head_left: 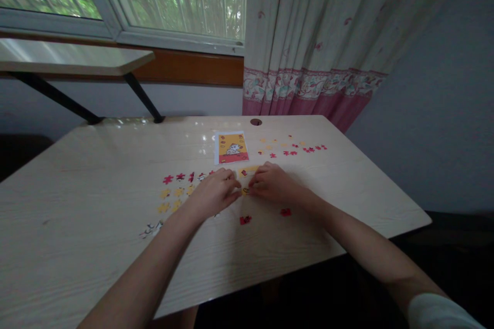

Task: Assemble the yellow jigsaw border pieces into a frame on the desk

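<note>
In front of me a small group of joined yellow puzzle pieces [244,171] lies on the table, one with a red motif. Just below it, a yellow puzzle piece [245,192] with a dark outline sits between my two hands. My left hand [216,191] pinches at its left side, thumb and forefinger close together. From the right, my right hand [277,185] has its bent fingertips on the same piece. The fingers partly cover these pieces. Closer to me lie a red puzzle piece [245,220] and another red piece [285,212].
A picture card [232,148] of a white animal on yellow and red lies behind my hands. Loose red pieces [168,179], yellow pieces [163,207] and white pieces [152,229] are at left. More red pieces [310,149] lie at back right. A raised shelf [73,56] stands back left.
</note>
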`<action>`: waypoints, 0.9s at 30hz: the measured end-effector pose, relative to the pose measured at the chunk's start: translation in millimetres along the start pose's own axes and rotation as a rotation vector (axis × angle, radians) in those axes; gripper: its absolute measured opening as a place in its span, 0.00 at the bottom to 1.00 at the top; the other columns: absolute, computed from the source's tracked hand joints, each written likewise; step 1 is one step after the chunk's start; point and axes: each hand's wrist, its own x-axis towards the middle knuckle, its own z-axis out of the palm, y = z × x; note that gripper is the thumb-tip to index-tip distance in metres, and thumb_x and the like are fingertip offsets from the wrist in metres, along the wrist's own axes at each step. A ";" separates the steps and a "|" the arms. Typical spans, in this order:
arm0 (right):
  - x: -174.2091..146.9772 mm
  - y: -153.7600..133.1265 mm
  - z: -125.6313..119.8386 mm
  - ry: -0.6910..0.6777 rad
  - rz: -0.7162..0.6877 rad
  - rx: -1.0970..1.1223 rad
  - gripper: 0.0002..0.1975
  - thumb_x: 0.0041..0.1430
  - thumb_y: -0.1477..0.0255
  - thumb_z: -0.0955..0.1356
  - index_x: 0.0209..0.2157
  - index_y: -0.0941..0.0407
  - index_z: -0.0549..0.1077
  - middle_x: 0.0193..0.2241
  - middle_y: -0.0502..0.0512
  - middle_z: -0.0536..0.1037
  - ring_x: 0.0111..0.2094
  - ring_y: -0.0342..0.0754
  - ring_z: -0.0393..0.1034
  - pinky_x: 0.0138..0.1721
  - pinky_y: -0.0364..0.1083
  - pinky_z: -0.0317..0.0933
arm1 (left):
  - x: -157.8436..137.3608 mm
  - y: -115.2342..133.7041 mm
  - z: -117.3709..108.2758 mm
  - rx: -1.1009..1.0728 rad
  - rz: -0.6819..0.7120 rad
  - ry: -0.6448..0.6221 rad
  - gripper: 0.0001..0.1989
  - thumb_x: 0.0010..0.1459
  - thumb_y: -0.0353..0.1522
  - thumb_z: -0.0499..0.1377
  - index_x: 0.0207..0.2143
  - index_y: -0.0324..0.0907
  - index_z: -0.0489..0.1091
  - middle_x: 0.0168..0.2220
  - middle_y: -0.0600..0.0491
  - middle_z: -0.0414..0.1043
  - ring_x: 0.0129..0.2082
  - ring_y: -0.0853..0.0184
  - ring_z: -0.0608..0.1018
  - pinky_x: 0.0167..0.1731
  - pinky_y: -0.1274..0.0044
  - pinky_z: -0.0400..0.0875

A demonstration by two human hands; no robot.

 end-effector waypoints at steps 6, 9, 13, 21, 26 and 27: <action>3.8 -11.8 3.3 -0.020 0.078 0.092 0.05 0.54 0.72 0.69 0.32 0.57 0.78 0.30 0.54 0.78 0.34 0.44 0.68 0.41 0.44 0.56 | 1.0 -0.5 3.7 -0.029 -0.014 -0.009 0.08 0.58 0.31 0.56 0.37 0.41 0.75 0.34 0.48 0.68 0.37 0.62 0.71 0.38 0.71 0.67; 6.0 -15.5 3.9 -0.029 0.161 0.152 0.06 0.52 0.74 0.69 0.32 0.57 0.78 0.27 0.52 0.78 0.30 0.43 0.68 0.37 0.43 0.57 | 1.3 -1.3 5.8 -0.067 -0.022 0.004 0.07 0.58 0.31 0.57 0.37 0.40 0.75 0.35 0.48 0.69 0.38 0.62 0.71 0.39 0.71 0.67; 8.0 -18.9 4.7 -0.073 0.239 0.230 0.07 0.51 0.75 0.68 0.32 0.57 0.79 0.25 0.51 0.78 0.25 0.40 0.67 0.31 0.41 0.56 | 1.4 -2.8 8.1 -0.110 -0.029 0.023 0.08 0.58 0.31 0.58 0.38 0.40 0.74 0.35 0.48 0.69 0.39 0.62 0.71 0.41 0.71 0.67; 7.3 -19.6 6.4 -0.027 0.282 0.173 0.07 0.50 0.73 0.68 0.30 0.57 0.79 0.25 0.52 0.78 0.25 0.41 0.66 0.31 0.41 0.56 | 3.4 -2.5 9.5 -0.166 -0.028 0.033 0.06 0.57 0.29 0.57 0.34 0.41 0.74 0.33 0.49 0.69 0.38 0.62 0.71 0.40 0.71 0.66; 8.2 -19.9 7.7 -0.039 0.288 0.195 0.07 0.50 0.74 0.68 0.31 0.57 0.79 0.26 0.52 0.78 0.26 0.41 0.68 0.32 0.41 0.57 | 4.5 -1.1 9.8 -0.204 -0.059 0.034 0.03 0.54 0.27 0.58 0.32 0.40 0.72 0.31 0.51 0.68 0.35 0.64 0.71 0.37 0.73 0.66; 8.1 -20.3 7.3 -0.036 0.296 0.193 0.07 0.50 0.74 0.68 0.31 0.57 0.79 0.26 0.52 0.78 0.27 0.41 0.68 0.32 0.41 0.57 | 4.6 -0.8 9.6 -0.212 -0.063 0.035 0.03 0.54 0.27 0.58 0.31 0.40 0.71 0.31 0.51 0.68 0.35 0.64 0.71 0.36 0.73 0.66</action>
